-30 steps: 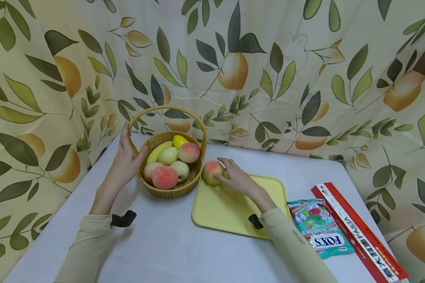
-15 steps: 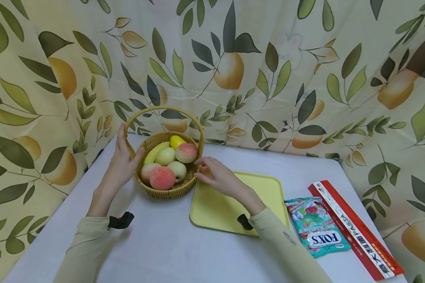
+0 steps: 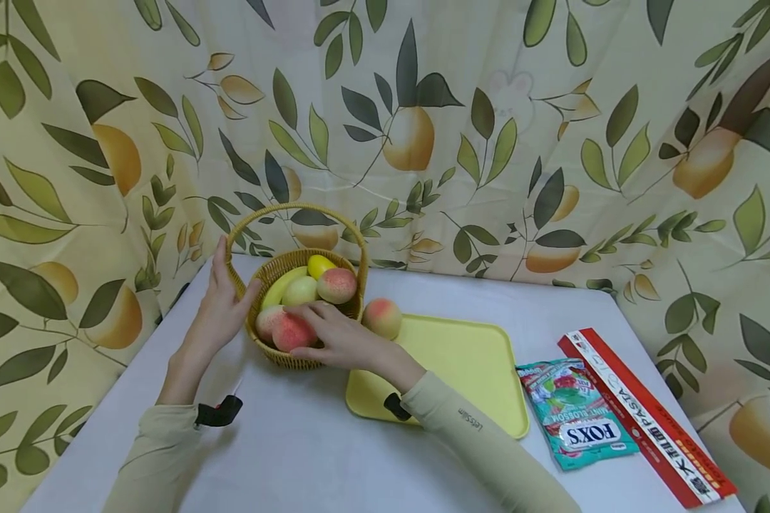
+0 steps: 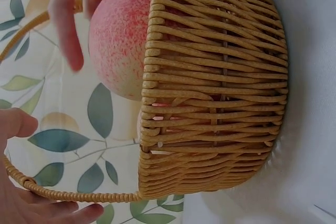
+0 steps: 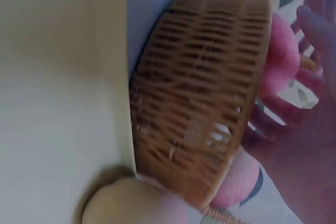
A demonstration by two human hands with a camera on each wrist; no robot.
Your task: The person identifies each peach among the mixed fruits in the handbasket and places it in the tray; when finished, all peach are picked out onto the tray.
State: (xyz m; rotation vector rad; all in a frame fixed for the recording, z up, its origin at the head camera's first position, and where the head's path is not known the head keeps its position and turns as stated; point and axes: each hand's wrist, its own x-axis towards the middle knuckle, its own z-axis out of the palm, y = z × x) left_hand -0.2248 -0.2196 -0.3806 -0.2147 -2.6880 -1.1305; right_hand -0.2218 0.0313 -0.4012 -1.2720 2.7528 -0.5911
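Head view, one basket point(image 3: 290, 361), four peaches point(image 3: 291, 333), left fingers point(image 3: 220, 265) extended, right fingers point(image 3: 314, 314) apparently spread over one.

Wicker basket point(image 4: 215, 82), red-speckled peach point(image 4: 118, 40) above rim point(image 4: 149, 61), right hand point(image 4: 65, 19) just beside it, left hand point(image 4: 13, 200) at handle point(image 4: 84, 196), leafy cloth point(image 4: 52, 98) behind.
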